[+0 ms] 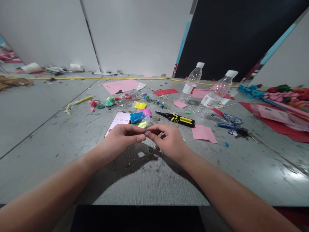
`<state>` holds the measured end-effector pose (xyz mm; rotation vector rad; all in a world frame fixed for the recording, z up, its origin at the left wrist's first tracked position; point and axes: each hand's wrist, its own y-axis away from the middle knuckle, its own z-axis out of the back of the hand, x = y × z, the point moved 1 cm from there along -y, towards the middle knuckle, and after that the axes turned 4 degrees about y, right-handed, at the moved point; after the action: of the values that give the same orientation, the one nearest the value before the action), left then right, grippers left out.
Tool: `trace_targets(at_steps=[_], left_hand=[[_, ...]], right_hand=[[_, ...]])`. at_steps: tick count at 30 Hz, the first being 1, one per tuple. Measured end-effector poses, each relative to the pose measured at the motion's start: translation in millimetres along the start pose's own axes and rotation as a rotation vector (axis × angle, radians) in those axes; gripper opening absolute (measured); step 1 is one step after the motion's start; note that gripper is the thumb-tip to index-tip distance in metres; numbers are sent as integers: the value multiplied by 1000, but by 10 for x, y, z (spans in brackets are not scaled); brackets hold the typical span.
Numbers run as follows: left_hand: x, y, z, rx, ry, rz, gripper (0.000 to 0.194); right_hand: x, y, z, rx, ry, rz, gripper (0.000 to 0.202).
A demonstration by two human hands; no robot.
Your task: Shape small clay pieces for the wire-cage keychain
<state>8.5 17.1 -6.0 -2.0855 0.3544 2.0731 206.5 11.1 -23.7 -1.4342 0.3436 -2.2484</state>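
Note:
My left hand (pixel 122 137) and my right hand (pixel 170 141) meet at the fingertips above the table. Pinched between them is a small blue piece of clay (pixel 146 131), mostly covered by the fingers. Just beyond the fingers lie soft clay packets: a blue packet (pixel 136 117), a magenta packet (pixel 145 112), a yellow packet (pixel 140 105) and a yellow-green packet (pixel 142 124). A phone (pixel 120 120) showing a timer is partly behind my left hand. Black and yellow pliers (pixel 177 119) rest past my right hand. Thin dark wire (pixel 137 158) lies in shadow underneath.
Two clear plastic bottles (pixel 190 85) stand tilted in view at the back right. Pink paper (pixel 204 133), red paper (pixel 165 92) and colourful clay bits (pixel 109 102) are scattered around. Blue-handled pliers (pixel 225 126) lie to the right. A yellow cable (pixel 108 78) runs along the back.

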Motion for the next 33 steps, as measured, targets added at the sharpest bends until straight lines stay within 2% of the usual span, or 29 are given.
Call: trace_targets(at_steps=[4, 8, 11, 14, 17, 21, 24, 27, 31, 33], left_hand=[[-42, -5, -3, -53, -67, -19, 12], [-48, -31, -1, -104, -100, -19, 8], [-22, -42, 4, -102, -105, -14, 9], [-17, -27, 3, -57, -103, -20, 12], [-35, -3, -5, 4, -93, -26, 17], [-46, 6, -13, 40, -88, -33, 13], [-35, -5, 2, 4, -97, -35, 6], [-13, -26, 33, -55, -102, -33, 9], [15, -50, 49, -62, -104, -11, 17], [17, -46, 39, -37, -92, -6, 21]], right_hand=[[62, 22, 19, -4, 30, 28, 16], [50, 13, 54, 17, -31, -20, 23], [11, -1, 41, 128, -107, -78, 35], [-27, -9, 18, 101, -94, -133, 43], [-30, -8, 6, 31, -12, -94, 34], [27, 8, 8, 46, -3, -39, 11], [53, 12, 33, 46, -19, -42, 15], [35, 1, 60, 32, -72, -88, 19], [4, -11, 47, 146, -161, -131, 27], [-11, -13, 37, 155, -172, -142, 31]])
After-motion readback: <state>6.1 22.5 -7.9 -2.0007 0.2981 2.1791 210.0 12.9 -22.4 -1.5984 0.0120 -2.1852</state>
